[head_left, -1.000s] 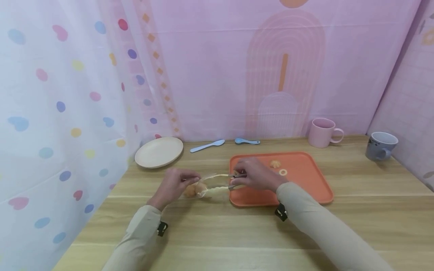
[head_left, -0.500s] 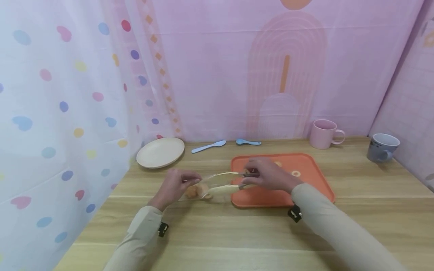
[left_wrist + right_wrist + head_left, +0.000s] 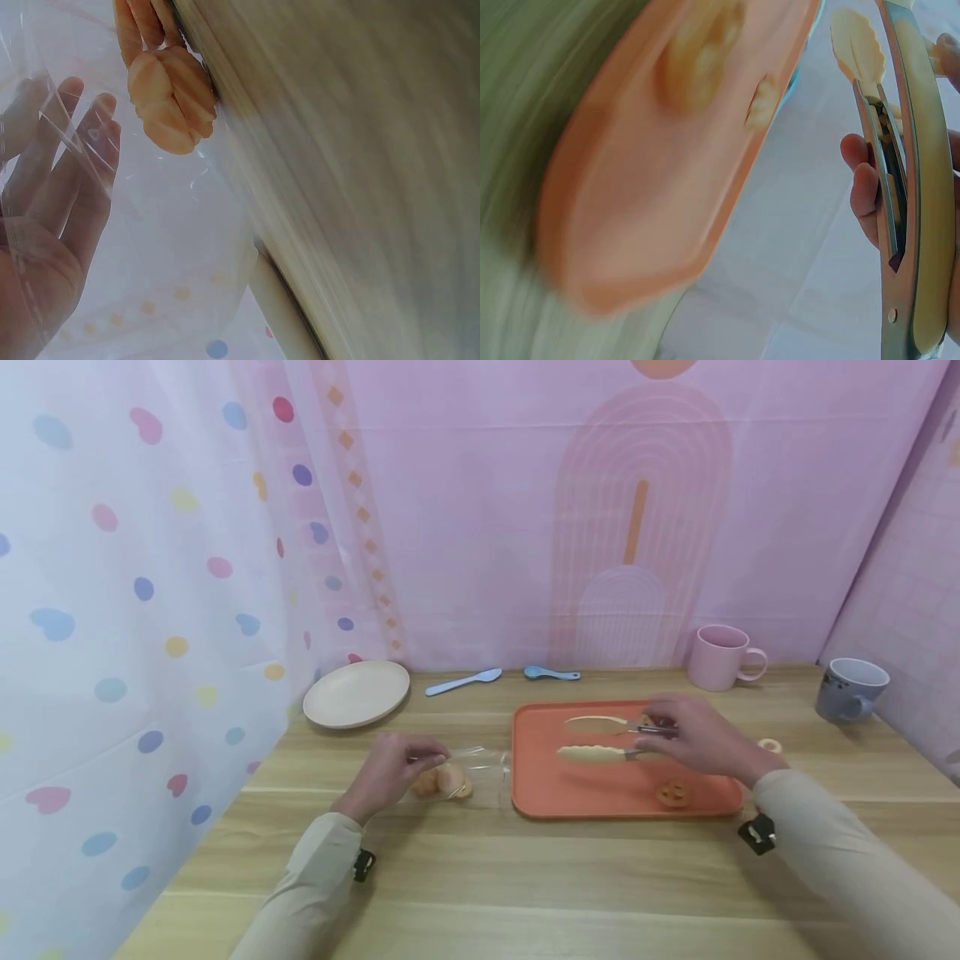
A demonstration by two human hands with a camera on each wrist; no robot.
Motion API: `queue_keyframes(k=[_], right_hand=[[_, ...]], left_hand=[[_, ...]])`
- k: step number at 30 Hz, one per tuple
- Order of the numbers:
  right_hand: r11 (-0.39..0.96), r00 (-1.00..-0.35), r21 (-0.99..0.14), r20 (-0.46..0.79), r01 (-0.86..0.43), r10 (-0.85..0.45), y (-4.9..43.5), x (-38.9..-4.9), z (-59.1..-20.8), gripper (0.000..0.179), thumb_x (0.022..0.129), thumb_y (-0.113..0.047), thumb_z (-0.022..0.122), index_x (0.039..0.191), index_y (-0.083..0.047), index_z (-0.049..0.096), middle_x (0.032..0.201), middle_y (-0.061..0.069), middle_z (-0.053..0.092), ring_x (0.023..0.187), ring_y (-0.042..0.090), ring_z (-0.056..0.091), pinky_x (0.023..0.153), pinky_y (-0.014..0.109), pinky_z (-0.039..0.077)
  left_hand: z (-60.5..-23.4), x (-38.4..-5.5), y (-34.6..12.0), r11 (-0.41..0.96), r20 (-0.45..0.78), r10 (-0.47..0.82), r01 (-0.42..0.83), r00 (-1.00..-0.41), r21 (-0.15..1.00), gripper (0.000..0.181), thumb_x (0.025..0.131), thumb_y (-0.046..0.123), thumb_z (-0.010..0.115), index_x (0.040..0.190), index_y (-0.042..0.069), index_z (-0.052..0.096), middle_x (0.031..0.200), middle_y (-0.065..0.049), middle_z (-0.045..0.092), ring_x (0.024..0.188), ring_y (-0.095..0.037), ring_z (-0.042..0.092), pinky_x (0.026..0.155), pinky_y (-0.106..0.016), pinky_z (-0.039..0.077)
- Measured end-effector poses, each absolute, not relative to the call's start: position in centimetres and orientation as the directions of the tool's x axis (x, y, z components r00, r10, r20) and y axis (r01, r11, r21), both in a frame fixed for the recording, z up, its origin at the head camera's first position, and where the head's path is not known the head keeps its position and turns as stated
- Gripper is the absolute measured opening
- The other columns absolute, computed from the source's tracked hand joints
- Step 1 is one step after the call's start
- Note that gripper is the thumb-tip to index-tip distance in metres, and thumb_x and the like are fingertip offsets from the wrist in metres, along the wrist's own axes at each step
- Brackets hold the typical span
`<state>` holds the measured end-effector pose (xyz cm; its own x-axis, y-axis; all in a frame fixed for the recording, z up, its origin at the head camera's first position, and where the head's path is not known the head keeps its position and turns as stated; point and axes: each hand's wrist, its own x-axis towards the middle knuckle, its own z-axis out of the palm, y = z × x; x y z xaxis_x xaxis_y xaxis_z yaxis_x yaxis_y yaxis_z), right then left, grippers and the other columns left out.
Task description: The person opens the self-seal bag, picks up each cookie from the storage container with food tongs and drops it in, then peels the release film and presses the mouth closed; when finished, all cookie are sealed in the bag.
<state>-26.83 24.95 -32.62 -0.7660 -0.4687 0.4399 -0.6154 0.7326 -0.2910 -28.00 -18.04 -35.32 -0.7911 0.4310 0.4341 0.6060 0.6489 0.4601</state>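
My left hand (image 3: 390,772) pinches the closer end of a clear plastic bag (image 3: 487,764) lying on the table left of the tray. Inside it are several tan baked cookies (image 3: 450,779); a ridged cookie (image 3: 172,101) shows close up through the film in the left wrist view. Over the orange tray (image 3: 540,797), my right hand (image 3: 697,735) grips a pair of tongs (image 3: 592,753) with cream scalloped tips. Those tips point left and stand apart, nothing between them. A holed, pretzel-like cookie (image 3: 675,793) lies at the tray's near right; another piece (image 3: 763,101) shows in the right wrist view.
A cream plate (image 3: 356,695) sits at the back left. Two blue spoons lie behind the tray, a long one (image 3: 463,682) and a short one (image 3: 552,673). A pink mug (image 3: 717,658) and a grey mug (image 3: 851,690) stand at the back right, near the curtain.
My right hand has carried the tongs rightward, from the bag's mouth to above the tray, uncovering the bag. My left hand has stayed at the bag.
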Motion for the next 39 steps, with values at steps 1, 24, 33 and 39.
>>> queue_keyframes(k=[1,24,33,39], right_hand=[[0.741,-0.766,-0.28,0.448,-0.61,-0.461,25.4,-26.8,-32.6,0.018,0.084,-0.022,0.082,0.086,-0.012,0.068,0.072,-0.006,0.056,0.067,0.008,0.049,0.058,0.02,0.041],[0.833,-0.85,-0.299,0.412,-0.465,-0.327,30.4,-28.1,-33.6,0.02,0.085,-0.024,0.08,0.079,-0.008,0.068,0.065,-0.002,0.057,0.061,0.007,0.047,0.055,0.022,0.04],[0.826,-0.835,-0.278,0.42,-0.49,-0.354,30.2,-28.2,-33.6,0.02,0.084,-0.02,0.081,0.075,-0.008,0.067,0.059,-0.005,0.054,0.056,0.002,0.042,0.051,0.02,0.036],[0.807,-0.814,-0.277,0.444,-0.522,-0.374,29.8,-28.2,-33.6,0.02,0.083,-0.015,0.081,0.074,-0.008,0.064,0.057,-0.006,0.044,0.054,0.0,0.036,0.05,0.019,0.031]], left_hand=[[-35.3,-28.0,-18.0,0.649,0.431,0.432,0.605,-0.792,0.461,0.008,0.09,0.008,0.073,0.093,0.004,0.079,0.095,-0.009,0.08,0.088,-0.023,0.077,0.079,-0.035,0.065],[-35.4,-28.2,-17.9,0.631,0.413,0.447,0.607,-0.794,0.484,0.009,0.09,0.008,0.072,0.094,0.003,0.079,0.095,-0.009,0.079,0.089,-0.023,0.077,0.079,-0.032,0.065],[-35.3,-28.0,-17.9,0.627,0.411,0.445,0.604,-0.796,0.492,0.009,0.09,0.007,0.072,0.095,0.002,0.078,0.095,-0.01,0.079,0.089,-0.024,0.077,0.08,-0.033,0.065],[-35.4,-28.0,-17.9,0.628,0.407,0.44,0.598,-0.801,0.498,0.009,0.091,0.006,0.072,0.095,0.002,0.079,0.095,-0.011,0.079,0.089,-0.024,0.077,0.079,-0.032,0.065]])
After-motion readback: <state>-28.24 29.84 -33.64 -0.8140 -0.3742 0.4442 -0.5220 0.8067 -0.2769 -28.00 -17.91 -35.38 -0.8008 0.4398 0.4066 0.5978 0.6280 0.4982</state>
